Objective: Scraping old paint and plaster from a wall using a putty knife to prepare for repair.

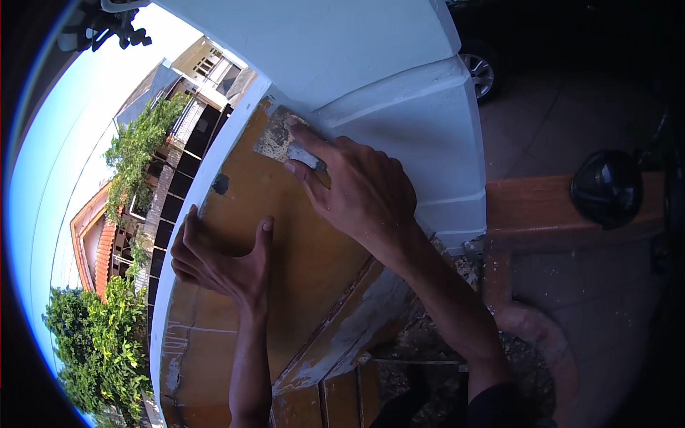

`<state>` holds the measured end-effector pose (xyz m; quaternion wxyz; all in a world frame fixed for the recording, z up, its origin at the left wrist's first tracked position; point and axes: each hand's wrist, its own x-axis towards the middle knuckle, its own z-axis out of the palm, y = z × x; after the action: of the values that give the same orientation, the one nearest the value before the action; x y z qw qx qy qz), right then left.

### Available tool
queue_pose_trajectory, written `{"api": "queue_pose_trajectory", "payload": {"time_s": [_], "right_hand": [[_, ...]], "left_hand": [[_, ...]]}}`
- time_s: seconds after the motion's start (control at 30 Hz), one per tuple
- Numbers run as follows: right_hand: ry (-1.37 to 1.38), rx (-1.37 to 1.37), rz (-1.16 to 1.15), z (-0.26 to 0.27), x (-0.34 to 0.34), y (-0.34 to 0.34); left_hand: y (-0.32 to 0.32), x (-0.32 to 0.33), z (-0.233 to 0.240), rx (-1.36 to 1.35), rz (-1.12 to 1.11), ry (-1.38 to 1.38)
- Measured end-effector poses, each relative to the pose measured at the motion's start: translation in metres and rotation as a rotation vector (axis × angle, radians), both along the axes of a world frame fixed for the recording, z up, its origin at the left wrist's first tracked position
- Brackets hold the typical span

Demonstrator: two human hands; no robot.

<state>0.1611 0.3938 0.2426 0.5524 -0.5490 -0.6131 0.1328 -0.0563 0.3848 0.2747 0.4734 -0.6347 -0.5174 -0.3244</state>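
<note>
My right hand (358, 187) grips a putty knife (278, 134), its index finger stretched along the blade. The wide, stained metal blade lies against the upper part of an ochre-painted wall (305, 230), beside white molding. My left hand (230, 251) rests lower down on the same wall, fingers over its white edge and thumb spread, holding no tool. A grey patch (220, 184) shows on the ochre paint between the hands and the white rim. Most of the knife's handle is hidden by my right hand.
A white pillar (374, 59) adjoins the wall. Paint and plaster debris (423, 331) lies on the ground below. A black helmet (607, 188) is on the orange-brown ledge (527, 203) at right, with a car wheel (478, 76) above. Trees and houses stand beyond the wall.
</note>
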Motion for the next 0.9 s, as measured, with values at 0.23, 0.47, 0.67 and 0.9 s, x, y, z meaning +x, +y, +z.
{"api": "queue_pose_trajectory", "payload": {"time_s": [0.23,0.47,0.67,0.9], "right_hand": [[0.059,0.181,-0.057,-0.014,0.002,0.006],[0.090,0.116,0.001,-0.016,-0.007,-0.005],[-0.022,0.190,-0.104,0.027,-0.015,0.014],[0.109,0.012,0.045,-0.028,-0.027,0.000]], "left_hand": [[0.000,0.003,-0.007,-0.031,-0.062,0.014],[-0.007,-0.004,-0.005,-0.052,0.015,0.006],[-0.006,0.000,-0.003,-0.042,0.016,-0.018],[-0.001,-0.004,0.004,-0.007,0.043,0.013]]}}
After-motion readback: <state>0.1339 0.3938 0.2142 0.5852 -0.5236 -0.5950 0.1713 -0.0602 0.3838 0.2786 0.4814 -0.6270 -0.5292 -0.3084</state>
